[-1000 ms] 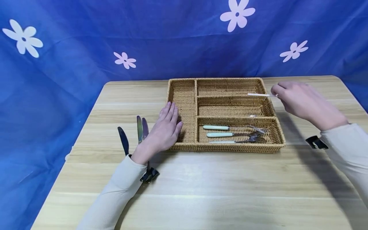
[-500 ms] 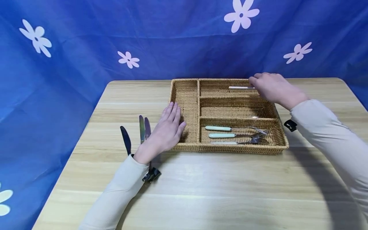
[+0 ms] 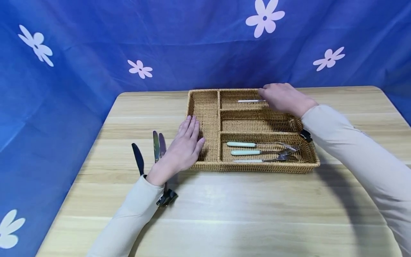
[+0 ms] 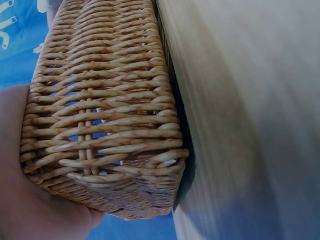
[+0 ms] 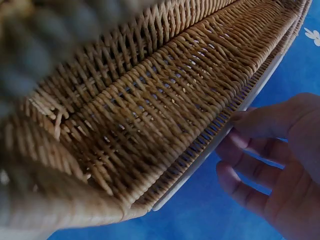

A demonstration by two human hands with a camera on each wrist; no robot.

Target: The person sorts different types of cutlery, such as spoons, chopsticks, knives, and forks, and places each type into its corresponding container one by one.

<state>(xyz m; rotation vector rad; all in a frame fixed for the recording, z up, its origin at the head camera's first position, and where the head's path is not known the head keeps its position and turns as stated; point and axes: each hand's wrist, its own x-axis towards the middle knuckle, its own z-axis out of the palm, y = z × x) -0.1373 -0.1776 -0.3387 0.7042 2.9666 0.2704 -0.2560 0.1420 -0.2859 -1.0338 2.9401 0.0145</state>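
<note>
A woven wicker tray point(image 3: 219, 166) with several compartments lies on the table. My left hand point(image 3: 179, 150) rests on its left rim, fingers straight, thumb spread over the left compartment. In the left wrist view that hand point(image 4: 30, 190) lies against the rim. My right hand point(image 3: 285, 98) is over the back compartment and pinches a long white stick point(image 3: 250, 101), chopstick-like in shape. The right wrist view shows thumb and fingers on the stick point(image 5: 192, 170), which lies along the tray's back edge. Mint-handled forks point(image 3: 245, 152) lie in the front compartment.
Several knives point(image 3: 138, 157) stand out on the table left of the tray, their lower parts hidden by my left forearm. Blue flowered cloth point(image 3: 192, 46) hangs behind the wooden table point(image 3: 224, 214). My right sleeve point(image 3: 346, 142) crosses the tray's right end.
My right hand has moved left with the white stick, from beside the tray's right edge to over the back compartment. The left hand has stayed on the tray.
</note>
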